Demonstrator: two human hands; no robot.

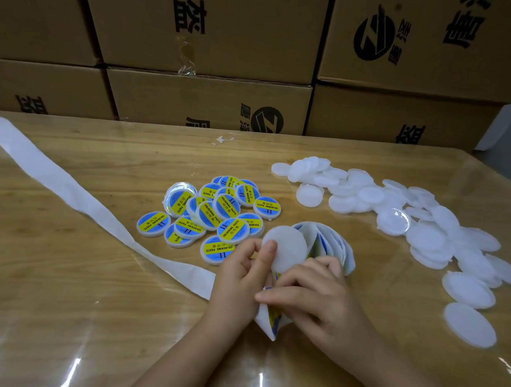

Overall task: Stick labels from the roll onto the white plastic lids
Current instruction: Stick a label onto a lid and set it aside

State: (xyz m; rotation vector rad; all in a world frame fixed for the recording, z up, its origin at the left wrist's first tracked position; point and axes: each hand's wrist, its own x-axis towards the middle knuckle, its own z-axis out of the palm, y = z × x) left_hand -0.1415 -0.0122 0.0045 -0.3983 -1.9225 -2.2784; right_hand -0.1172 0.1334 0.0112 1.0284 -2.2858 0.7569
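Note:
My left hand (242, 271) pinches a plain white lid (288, 250) between thumb and fingers, holding it up just above the table. Behind it stands the label roll (332, 244), its blue and yellow labels showing on the strip (272, 318) that runs down between my hands. My right hand (313, 297) lies over that strip with its fingers curled at a label's edge. A pile of labelled lids (213, 214) lies to the left of the roll. Several bare white lids (398, 215) spread across the right side.
Spent white backing paper (67, 186) trails from my left hand to the table's far left corner. Stacked cardboard boxes (206, 99) wall off the back edge. The wooden table (59, 300) has a glossy clear cover.

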